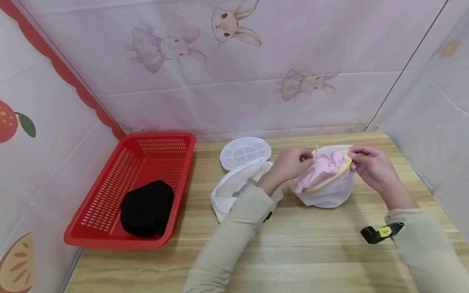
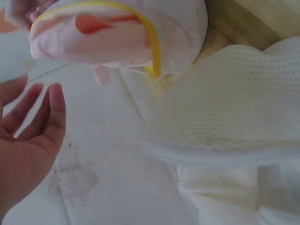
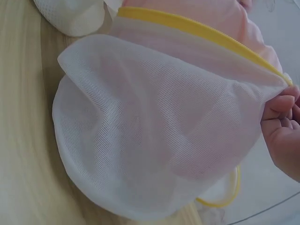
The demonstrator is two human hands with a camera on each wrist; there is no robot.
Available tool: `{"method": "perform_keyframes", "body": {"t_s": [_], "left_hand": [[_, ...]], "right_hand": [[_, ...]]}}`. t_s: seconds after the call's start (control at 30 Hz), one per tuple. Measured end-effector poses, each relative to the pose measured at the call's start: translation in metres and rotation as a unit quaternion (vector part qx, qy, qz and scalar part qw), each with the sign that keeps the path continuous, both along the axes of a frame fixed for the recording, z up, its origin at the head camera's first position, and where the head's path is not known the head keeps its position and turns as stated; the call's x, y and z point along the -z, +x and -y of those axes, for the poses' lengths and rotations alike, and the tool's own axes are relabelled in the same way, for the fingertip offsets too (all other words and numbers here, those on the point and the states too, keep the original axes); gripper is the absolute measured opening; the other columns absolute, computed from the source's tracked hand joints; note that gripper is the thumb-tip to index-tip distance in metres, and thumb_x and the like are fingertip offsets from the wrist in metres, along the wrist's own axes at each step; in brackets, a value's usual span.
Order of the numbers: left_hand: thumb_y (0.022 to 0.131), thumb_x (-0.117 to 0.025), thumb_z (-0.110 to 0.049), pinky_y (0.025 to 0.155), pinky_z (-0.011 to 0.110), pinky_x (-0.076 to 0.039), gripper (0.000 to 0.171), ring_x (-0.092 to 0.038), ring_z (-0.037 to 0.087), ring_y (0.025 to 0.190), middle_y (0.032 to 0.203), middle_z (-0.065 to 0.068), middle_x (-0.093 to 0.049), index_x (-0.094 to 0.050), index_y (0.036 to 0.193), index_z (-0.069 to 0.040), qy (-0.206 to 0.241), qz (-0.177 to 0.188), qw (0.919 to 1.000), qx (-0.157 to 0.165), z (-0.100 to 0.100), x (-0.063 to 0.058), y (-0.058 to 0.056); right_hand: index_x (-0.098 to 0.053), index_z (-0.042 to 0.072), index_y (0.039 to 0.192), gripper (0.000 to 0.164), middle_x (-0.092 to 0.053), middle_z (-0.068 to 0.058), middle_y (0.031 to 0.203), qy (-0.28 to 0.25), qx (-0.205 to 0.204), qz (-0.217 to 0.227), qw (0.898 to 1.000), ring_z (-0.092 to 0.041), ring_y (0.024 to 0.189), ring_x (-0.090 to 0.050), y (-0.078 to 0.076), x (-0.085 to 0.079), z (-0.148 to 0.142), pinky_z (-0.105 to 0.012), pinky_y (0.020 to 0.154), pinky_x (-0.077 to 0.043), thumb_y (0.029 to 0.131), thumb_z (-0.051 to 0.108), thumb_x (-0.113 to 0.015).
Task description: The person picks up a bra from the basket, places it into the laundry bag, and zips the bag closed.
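A white mesh laundry bag point(image 1: 326, 197) with a yellow zip edge stands on the right part of the table, its mouth gaping. Bunched pink cloth point(image 1: 322, 167) fills the mouth and bulges over the edge. Thumb and fingers of my right hand point(image 1: 371, 165) pinch the yellow-edged rim at its right end; the right wrist view shows the mesh point(image 3: 140, 126) pulled taut toward that hand point(image 3: 283, 131). My left hand point(image 1: 293, 162) hovers at the left side of the pink cloth. In the left wrist view, this hand point(image 2: 33, 136) has loosely curved fingers, a pale sliver showing between them.
Left of the yellow-edged bag lies a second white mesh bag point(image 1: 229, 187), partly under my left forearm. A round white ribbed disc point(image 1: 245, 152) rests behind it. The red basket point(image 1: 104, 240) on the left holds a black cloth item point(image 1: 146, 209). Printed curtains enclose the table.
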State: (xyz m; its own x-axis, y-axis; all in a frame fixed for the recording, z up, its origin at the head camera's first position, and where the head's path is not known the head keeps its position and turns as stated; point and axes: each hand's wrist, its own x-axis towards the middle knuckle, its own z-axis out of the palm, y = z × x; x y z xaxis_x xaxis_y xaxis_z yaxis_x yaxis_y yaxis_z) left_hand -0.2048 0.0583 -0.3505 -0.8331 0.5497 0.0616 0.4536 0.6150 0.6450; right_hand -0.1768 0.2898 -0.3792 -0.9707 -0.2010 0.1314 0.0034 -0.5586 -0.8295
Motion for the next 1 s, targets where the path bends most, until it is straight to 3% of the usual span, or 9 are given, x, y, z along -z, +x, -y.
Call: {"method": "perform_keyframes", "body": {"t_s": [0.07,0.17,0.27,0.33,0.5,0.63,0.83,1.0], "left_hand": [[0.089,-0.059,-0.018,0.065,0.012,-0.041,0.016,-0.055,0.005,0.077,0.087,-0.003,-0.062,-0.067,0.098,-0.008,0.035,0.042,0.9975,-0.045,0.004,0.003,-0.001],[0.087,-0.060,-0.013,0.058,0.014,-0.044,0.011,-0.057,0.006,0.066,0.079,-0.001,-0.062,-0.066,0.092,-0.005,0.078,0.117,0.9841,-0.108,0.007,0.009,0.000],[0.087,-0.060,-0.009,0.050,0.015,-0.045,0.008,-0.057,0.007,0.052,0.072,0.001,-0.061,-0.065,0.089,-0.004,0.086,0.179,0.9688,-0.148,0.005,0.015,0.003],[0.086,-0.060,-0.008,0.048,0.014,-0.044,0.006,-0.056,0.006,0.048,0.070,0.001,-0.060,-0.065,0.087,-0.004,0.068,0.199,0.9635,-0.166,0.002,0.019,0.004],[0.085,-0.063,-0.012,0.046,0.014,-0.039,0.005,-0.058,0.007,0.049,0.059,-0.001,-0.059,-0.064,0.086,-0.007,0.006,0.192,0.9644,-0.182,-0.003,0.034,0.008],[0.083,-0.067,-0.014,0.045,0.015,-0.038,0.009,-0.063,0.014,0.057,0.057,0.000,-0.059,-0.063,0.085,-0.007,-0.002,0.172,0.9671,-0.188,-0.005,0.044,0.011],[0.079,-0.071,-0.022,0.051,0.019,-0.039,0.015,-0.050,0.012,0.063,0.072,-0.002,-0.057,-0.061,0.080,-0.010,-0.043,0.137,0.9692,-0.200,-0.010,0.051,0.014],[0.078,-0.070,-0.015,0.045,0.017,-0.036,0.013,-0.046,0.009,0.053,0.061,-0.004,-0.053,-0.059,0.073,-0.010,-0.059,0.127,0.9682,-0.207,-0.013,0.057,0.015]], "right_hand": [[-0.062,-0.008,0.089,0.022,-0.059,-0.012,0.076,-0.008,-0.005,0.003,1.000,-0.017,0.059,-0.052,0.000,0.003,-0.007,-0.024,0.052,-0.045,0.089,-0.014,-0.042],[-0.062,-0.009,0.089,0.025,-0.059,-0.013,0.076,-0.021,-0.012,0.012,1.000,-0.018,0.059,-0.051,0.000,0.009,-0.018,-0.025,0.052,-0.044,0.090,-0.015,-0.038],[-0.062,-0.010,0.089,0.027,-0.061,-0.014,0.076,-0.033,-0.021,0.018,0.999,-0.019,0.059,-0.052,0.000,0.014,-0.026,-0.026,0.052,-0.044,0.091,-0.014,-0.035],[-0.062,-0.010,0.090,0.028,-0.061,-0.015,0.077,-0.038,-0.029,0.018,0.999,-0.019,0.058,-0.053,0.000,0.016,-0.029,-0.026,0.052,-0.044,0.092,-0.014,-0.034],[-0.061,-0.012,0.090,0.030,-0.061,-0.015,0.076,-0.039,-0.047,0.014,0.998,-0.018,0.058,-0.053,0.000,0.021,-0.032,-0.025,0.052,-0.044,0.092,-0.015,-0.032],[-0.061,-0.012,0.091,0.029,-0.061,-0.014,0.077,-0.035,-0.052,0.017,0.998,-0.017,0.058,-0.053,0.001,0.020,-0.032,-0.024,0.052,-0.044,0.092,-0.014,-0.033],[-0.061,-0.012,0.091,0.029,-0.061,-0.014,0.078,-0.036,-0.059,0.020,0.997,-0.017,0.058,-0.053,0.001,0.019,-0.032,-0.024,0.053,-0.044,0.092,-0.014,-0.032],[-0.061,-0.013,0.093,0.032,-0.062,-0.016,0.080,-0.051,-0.077,0.011,0.996,-0.018,0.059,-0.054,0.001,0.021,-0.032,-0.025,0.053,-0.044,0.092,-0.016,-0.029]]}}
